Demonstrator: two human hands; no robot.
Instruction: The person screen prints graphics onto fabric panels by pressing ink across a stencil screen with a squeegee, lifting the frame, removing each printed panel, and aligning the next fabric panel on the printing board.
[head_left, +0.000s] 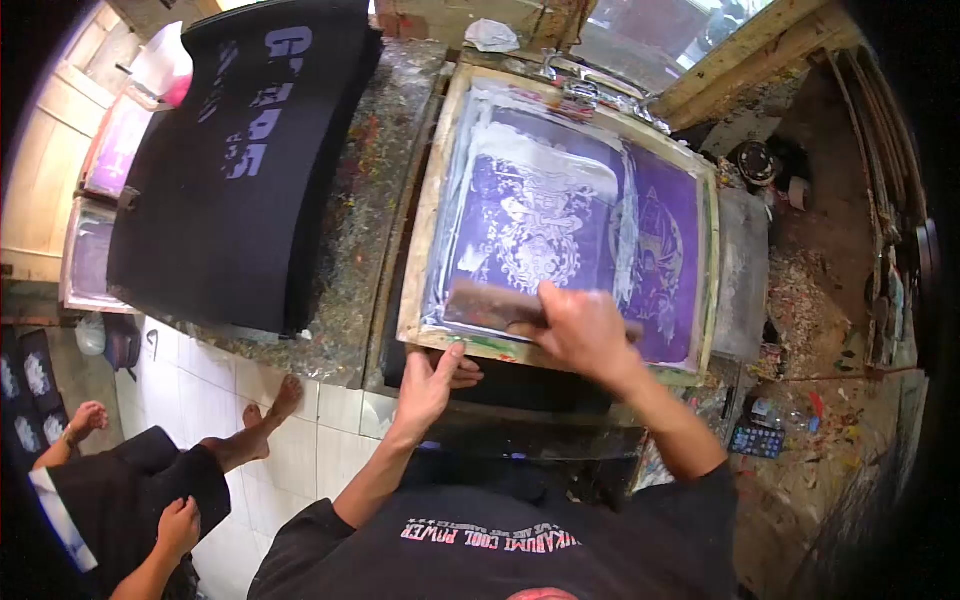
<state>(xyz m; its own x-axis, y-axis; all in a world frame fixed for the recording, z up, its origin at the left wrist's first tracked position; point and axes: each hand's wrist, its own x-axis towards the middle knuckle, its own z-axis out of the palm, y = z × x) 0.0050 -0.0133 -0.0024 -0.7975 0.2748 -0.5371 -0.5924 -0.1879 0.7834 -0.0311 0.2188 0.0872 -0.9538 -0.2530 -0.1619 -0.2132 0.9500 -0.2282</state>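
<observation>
A wooden-framed silk screen point(433, 200) with purple mesh lies in front of me. Ornate pale designs show in the mesh, with white ink smeared around them. My right hand point(585, 330) is wrapped round a brown squeegee point(490, 303), which lies across the lower part of the mesh; the hand is slightly blurred. My left hand point(430, 388) grips the near left edge of the frame, thumb on top and fingers below. Black fabric point(540, 386) shows under the screen's near edge.
To the left, a thick stack of black printed fabric point(240, 220) covers the ink-stained table point(345, 270). Metal hinge clamps point(585, 93) sit at the screen's far edge. Another person point(130, 500) sits at lower left. A phone point(757, 441) lies at right.
</observation>
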